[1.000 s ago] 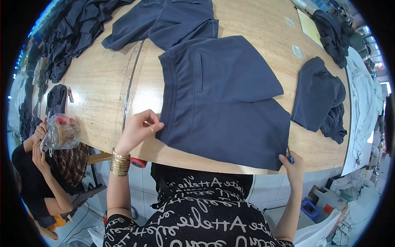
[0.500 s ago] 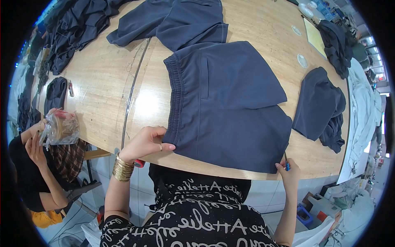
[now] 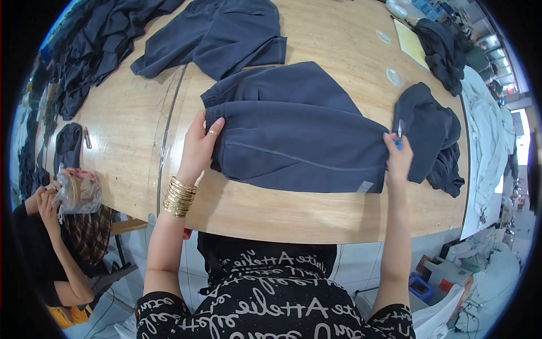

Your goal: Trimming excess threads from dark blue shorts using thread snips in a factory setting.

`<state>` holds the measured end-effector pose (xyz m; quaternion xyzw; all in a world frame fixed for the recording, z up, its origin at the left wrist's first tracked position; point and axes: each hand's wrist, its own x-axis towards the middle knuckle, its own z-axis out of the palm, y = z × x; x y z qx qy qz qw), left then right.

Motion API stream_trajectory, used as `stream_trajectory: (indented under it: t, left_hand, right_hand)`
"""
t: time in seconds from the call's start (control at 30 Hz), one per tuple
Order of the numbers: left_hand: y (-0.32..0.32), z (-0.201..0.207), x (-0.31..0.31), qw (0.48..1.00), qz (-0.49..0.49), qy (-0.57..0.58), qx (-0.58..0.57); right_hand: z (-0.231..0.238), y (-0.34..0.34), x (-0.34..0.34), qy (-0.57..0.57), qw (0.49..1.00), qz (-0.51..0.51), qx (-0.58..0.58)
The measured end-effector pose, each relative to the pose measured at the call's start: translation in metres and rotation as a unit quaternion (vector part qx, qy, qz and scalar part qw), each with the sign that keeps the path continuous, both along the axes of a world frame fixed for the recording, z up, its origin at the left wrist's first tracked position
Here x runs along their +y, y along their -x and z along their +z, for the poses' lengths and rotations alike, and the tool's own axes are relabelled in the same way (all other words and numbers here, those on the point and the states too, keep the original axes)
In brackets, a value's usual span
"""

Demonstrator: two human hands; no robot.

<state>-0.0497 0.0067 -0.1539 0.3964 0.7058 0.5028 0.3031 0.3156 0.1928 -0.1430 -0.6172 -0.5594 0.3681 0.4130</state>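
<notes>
A pair of dark navy shorts (image 3: 305, 135) with an elastic waistband lies in front of me, its near edge lifted and folded up. My left hand (image 3: 202, 141) pinches the waistband at the left end; gold bangles circle that wrist. At the other end my right hand (image 3: 399, 155) grips the leg hem between thumb and fingers. Small blue-handled snips (image 3: 398, 144) are held in that same hand, metal blade pointing away from me. A lengthwise seam and a small pale patch near the hem show on the turned-up side.
More navy shorts (image 3: 226, 39) lie beyond, with a heap of dark cloth (image 3: 107, 45) at far left. Another folded dark garment (image 3: 426, 133) rests just right of my right hand. On the left, a person's hands (image 3: 48, 198) hold a clear plastic bag (image 3: 79, 192).
Both my hands have moved away from me, lifting the near edge of the shorts up and over, so a different side with a long seam now shows.
</notes>
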Motion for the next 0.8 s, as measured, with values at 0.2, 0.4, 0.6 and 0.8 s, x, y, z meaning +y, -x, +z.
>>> stream_trajectory:
  t: [0.2,0.4,0.6,0.8]
  left_hand:
    - [-0.008,-0.001,0.002,0.993,0.025,-0.004,-0.115]
    - [-0.009,0.013,-0.007,0.991,0.046,0.08,-0.101]
    - [-0.007,0.011,-0.008,0.99,0.044,0.078,-0.108]
    - [-0.005,0.014,-0.006,0.991,0.034,0.076,-0.101]
  right_hand:
    - [0.003,0.005,-0.003,0.093,0.995,-0.007,0.044]
    - [0.003,-0.021,-0.013,0.081,0.996,0.033,-0.005]
    - [0.016,-0.023,-0.025,0.117,0.992,0.035,0.021]
    - [0.015,-0.024,-0.021,0.142,0.988,0.025,0.053]
